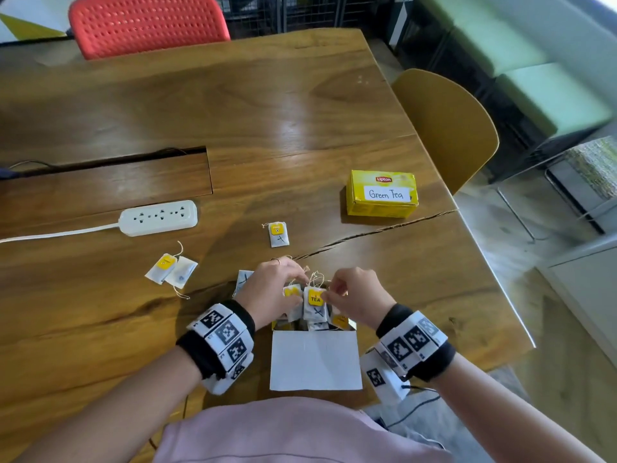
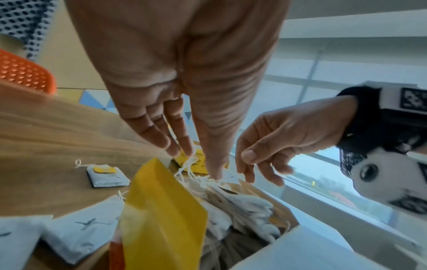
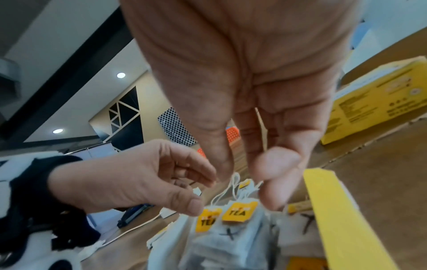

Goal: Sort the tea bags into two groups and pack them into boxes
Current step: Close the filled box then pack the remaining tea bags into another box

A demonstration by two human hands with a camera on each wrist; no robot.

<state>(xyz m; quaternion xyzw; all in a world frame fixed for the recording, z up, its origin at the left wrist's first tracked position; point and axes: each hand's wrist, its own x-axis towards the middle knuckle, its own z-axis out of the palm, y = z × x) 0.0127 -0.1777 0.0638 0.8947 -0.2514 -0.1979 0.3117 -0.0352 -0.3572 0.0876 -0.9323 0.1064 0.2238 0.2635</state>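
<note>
An open yellow box with a white flap lies at the table's near edge, packed with upright tea bags carrying yellow "TEA" tags and X marks. Above it, my left hand and right hand both pinch the bunched white strings of these bags. A closed yellow box labelled "Green Tea" stands at the far right. One X-marked tea bag lies loose beyond my hands. Two more bags lie to the left, and another peeks out under my left hand.
A white power strip with its cord lies at the left, in front of a cable slot in the wooden table. A red chair stands at the far side and a yellow chair at the right edge.
</note>
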